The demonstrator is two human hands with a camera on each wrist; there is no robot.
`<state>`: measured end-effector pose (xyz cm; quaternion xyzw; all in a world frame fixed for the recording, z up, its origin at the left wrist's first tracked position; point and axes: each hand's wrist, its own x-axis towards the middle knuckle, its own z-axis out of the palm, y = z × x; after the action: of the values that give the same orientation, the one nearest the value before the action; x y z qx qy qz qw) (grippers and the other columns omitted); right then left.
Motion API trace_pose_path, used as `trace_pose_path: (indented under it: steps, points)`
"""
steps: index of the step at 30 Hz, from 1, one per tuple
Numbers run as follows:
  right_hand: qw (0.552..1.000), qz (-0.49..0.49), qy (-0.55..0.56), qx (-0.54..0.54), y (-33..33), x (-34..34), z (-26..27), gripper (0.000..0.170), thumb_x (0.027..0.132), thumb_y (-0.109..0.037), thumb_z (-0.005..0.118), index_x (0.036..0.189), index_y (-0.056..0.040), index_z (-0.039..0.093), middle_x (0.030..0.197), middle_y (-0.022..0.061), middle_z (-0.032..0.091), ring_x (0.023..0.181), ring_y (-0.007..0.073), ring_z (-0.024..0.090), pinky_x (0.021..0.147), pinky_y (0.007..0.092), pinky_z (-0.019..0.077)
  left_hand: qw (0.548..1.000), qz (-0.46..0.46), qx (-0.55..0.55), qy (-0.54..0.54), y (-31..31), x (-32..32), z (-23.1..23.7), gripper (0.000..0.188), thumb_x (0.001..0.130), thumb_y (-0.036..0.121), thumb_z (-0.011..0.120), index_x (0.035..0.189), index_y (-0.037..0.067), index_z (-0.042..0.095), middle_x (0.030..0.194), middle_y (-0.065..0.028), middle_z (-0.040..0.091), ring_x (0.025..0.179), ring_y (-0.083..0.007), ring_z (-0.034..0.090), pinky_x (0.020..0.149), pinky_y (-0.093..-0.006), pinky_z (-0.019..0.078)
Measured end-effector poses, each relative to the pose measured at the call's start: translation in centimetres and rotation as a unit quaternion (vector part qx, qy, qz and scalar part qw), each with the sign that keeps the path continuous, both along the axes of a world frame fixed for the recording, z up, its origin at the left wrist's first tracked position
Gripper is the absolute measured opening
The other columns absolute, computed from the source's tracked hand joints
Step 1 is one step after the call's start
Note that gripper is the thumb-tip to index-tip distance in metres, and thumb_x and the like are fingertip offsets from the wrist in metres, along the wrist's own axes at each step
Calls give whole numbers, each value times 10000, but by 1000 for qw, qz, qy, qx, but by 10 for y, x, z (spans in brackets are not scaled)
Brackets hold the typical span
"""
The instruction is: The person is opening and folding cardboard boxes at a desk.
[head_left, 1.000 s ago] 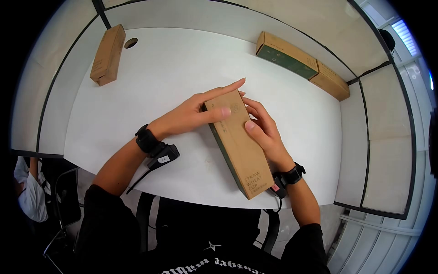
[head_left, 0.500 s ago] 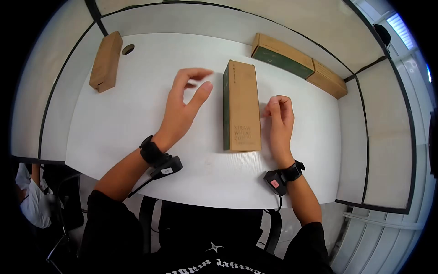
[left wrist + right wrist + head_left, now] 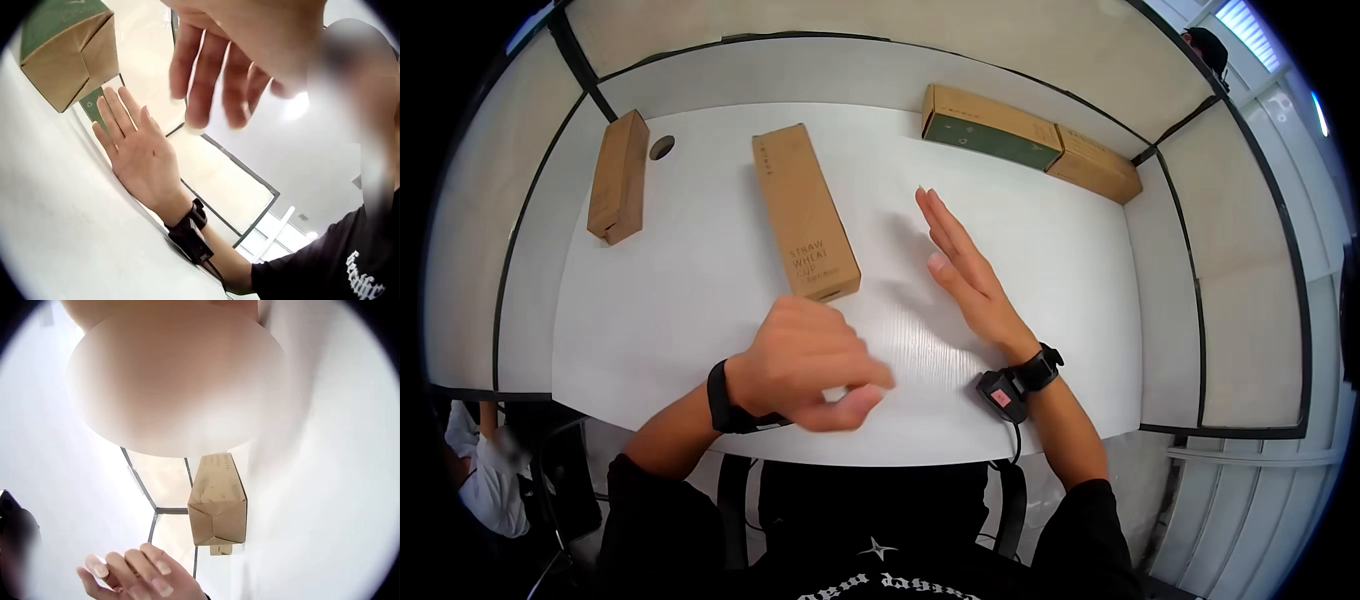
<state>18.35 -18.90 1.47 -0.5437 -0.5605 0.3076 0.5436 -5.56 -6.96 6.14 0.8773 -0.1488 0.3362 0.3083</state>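
A long brown cardboard box (image 3: 805, 210) lettered "STRAW WHEAT CUP" lies slanted on the white table, left of the middle; its near end shows in the right wrist view as a box end (image 3: 219, 522). Just in front of that end is my left hand (image 3: 810, 365), back upward, slightly blurred, its fingers (image 3: 209, 81) loosely bent and holding nothing. My right hand (image 3: 975, 275) is to the right of the box, apart from it, with nearly straight fingers together and nothing held.
Another brown box (image 3: 618, 180) stands at the table's left edge, beside a round hole (image 3: 662, 148). Along the back right wall are a brown-and-green box (image 3: 990, 130) and a brown box (image 3: 1095, 165), end to end. Low panels (image 3: 770, 75) enclose the table.
Both hands have let go of the box, which has moved from between them to the left and turned. My left hand has drawn back toward the near edge; the right hand's fingers have straightened.
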Motion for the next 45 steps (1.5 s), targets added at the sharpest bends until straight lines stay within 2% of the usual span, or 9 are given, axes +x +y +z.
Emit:
trace_pose_path:
  steps: [3, 4, 8, 11, 21, 27, 32, 39, 45]
  points:
    - [1000, -16, -1, -19, 0, 3, -6, 525, 1070, -207, 594, 1557, -66, 456, 1573, 127, 506, 1467, 257, 463, 1189, 429, 396, 981, 35, -158, 108, -11, 19, -2, 219, 978, 214, 647, 1064, 56, 773, 893, -105, 769, 751, -214, 728, 703, -330, 582]
    - [999, -14, -5, -29, 1, 4, -7, 498, 1064, -189, 604, 1530, -61, 486, 1535, 123, 544, 1432, 250, 504, 1158, 423, 437, 918, -49, -294, 261, -4, 15, 0, 523, 953, 209, 689, 1439, 40, 593, 1429, -242, 621, 1272, -311, 647, 1067, -416, 511]
    - [999, -52, 13, -2, 3, -1, -14, 384, 1047, -128, 620, 1418, -41, 569, 1294, 94, 648, 1197, 187, 622, 973, 347, 535, 927, 92, -269, 245, -34, 20, -14, 936, 954, 233, 702, 1692, 93, 144, 1747, -243, -103, 1625, -415, -62, 1287, -542, 69]
    - [989, -92, 113, -7, 1, 3, -12, 358, 1047, -121, 620, 1391, -34, 581, 1245, 98, 645, 1145, 171, 624, 941, 333, 535, 920, 264, -172, 231, -38, 25, -41, 951, 960, 237, 710, 1684, 51, 122, 1738, -271, -96, 1617, -431, -101, 1256, -642, 25]
    - [988, -77, 130, -33, -1, 2, -11, 257, 1073, -164, 591, 1289, -32, 630, 1009, 45, 681, 888, 109, 650, 793, 274, 534, 839, 463, -280, 67, 116, 11, -66, 840, 1006, 287, 664, 1651, -17, 219, 1722, -221, 229, 1603, -314, 210, 1285, -393, 203]
    - [985, -67, 155, -25, -2, 5, -13, 207, 1086, -158, 558, 1200, -29, 673, 923, 36, 674, 791, 91, 620, 740, 254, 529, 868, 321, -370, 83, 129, 5, -67, 613, 1039, 173, 587, 1594, -6, 397, 1671, -178, 381, 1574, -286, 311, 1262, -390, 254]
    - [983, -112, 147, -11, -2, 17, -11, 204, 1085, -151, 545, 1148, -24, 691, 869, 26, 663, 738, 88, 599, 694, 246, 516, 869, 275, -398, 104, 111, 10, -58, 318, 1054, 162, 591, 1321, -6, 635, 1076, -79, 734, 988, -141, 658, 977, -293, 491]
    - [968, -176, 178, 25, 1, 43, -21, 203, 1073, -162, 552, 1134, -34, 698, 826, 17, 651, 684, 83, 575, 641, 238, 491, 755, 419, -500, -66, 184, -44, -87, 821, 996, 283, 655, 1656, 53, 223, 1513, -105, 468, 1353, -219, 469, 1177, -404, 350]
    - [971, -167, 166, 42, 0, 37, -18, 191, 1053, -133, 560, 1118, -25, 703, 811, 30, 666, 673, 79, 595, 621, 247, 504, 743, 494, -443, -89, 211, -66, -87, 749, 1020, 220, 612, 1649, 20, 259, 1676, -154, 335, 1484, -267, 395, 1208, -398, 322]
